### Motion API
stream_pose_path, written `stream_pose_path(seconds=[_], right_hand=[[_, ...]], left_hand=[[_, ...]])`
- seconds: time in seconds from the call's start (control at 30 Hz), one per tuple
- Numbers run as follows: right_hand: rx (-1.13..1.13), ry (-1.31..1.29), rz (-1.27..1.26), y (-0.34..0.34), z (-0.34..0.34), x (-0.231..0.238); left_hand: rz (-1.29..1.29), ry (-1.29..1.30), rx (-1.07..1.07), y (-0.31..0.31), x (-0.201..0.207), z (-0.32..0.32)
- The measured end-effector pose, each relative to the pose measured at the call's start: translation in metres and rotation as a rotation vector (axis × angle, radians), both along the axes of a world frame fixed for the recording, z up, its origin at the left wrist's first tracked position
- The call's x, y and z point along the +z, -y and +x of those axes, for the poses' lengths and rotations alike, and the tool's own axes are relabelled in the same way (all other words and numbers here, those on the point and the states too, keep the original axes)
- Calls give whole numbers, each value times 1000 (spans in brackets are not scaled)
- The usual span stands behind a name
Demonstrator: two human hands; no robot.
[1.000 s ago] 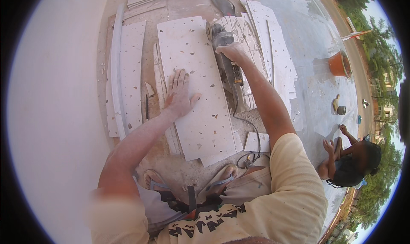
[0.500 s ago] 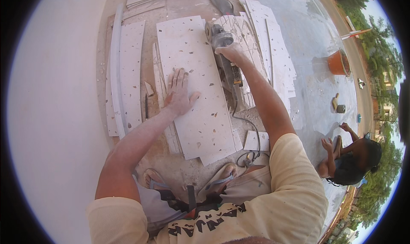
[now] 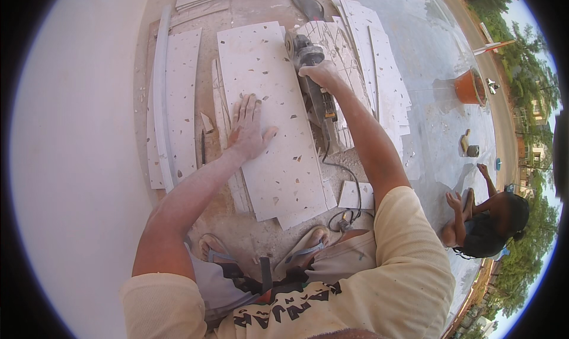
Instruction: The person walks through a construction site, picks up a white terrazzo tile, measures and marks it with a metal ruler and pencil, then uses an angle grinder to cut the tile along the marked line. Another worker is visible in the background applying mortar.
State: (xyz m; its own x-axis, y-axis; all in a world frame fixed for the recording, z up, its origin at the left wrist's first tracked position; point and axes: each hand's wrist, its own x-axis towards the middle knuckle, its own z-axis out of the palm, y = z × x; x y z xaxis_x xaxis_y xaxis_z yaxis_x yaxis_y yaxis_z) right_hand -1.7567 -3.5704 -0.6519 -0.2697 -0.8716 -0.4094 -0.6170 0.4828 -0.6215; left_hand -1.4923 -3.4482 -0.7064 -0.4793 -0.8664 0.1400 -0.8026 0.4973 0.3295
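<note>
My left hand lies flat, fingers spread, on a long white speckled tile. On that tile's right edge sits a dusty angle grinder, with its disc end farthest from me. My right hand is wrapped round its body near the head. The fingers' far side is hidden. From the grinder's near end a dark power cord curls down toward my right foot. More tile pieces lie under the long tile.
Stacked speckled tiles lie to the right and a tile strip to the left, beside a long pale bar. A small offcut lies near my feet. An orange bucket and a squatting person are at the right.
The grinder has shifted very slightly, while my left hand stays on the tile. At the right, the squatting person's far hand has moved up a little.
</note>
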Motion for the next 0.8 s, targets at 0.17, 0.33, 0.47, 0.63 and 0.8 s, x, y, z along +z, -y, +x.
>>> stream_pose_path(seconds=[0.17,0.33,0.47,0.63,0.8], right_hand=[[-8,-24,-13,-6,1,6],[24,-47,-15,-4,-1,3],[22,-28,-15,-5,-3,0],[-15,16,19,-11,2,9],[-14,1,14,-15,0,9]], left_hand=[[6,4,-1,-1,4,-1],[-12,2,-1,-1,5,-2],[-22,-4,-2,-1,4,-2],[-1,8,10,-1,3,-1],[18,12,17,-1,4,-3]])
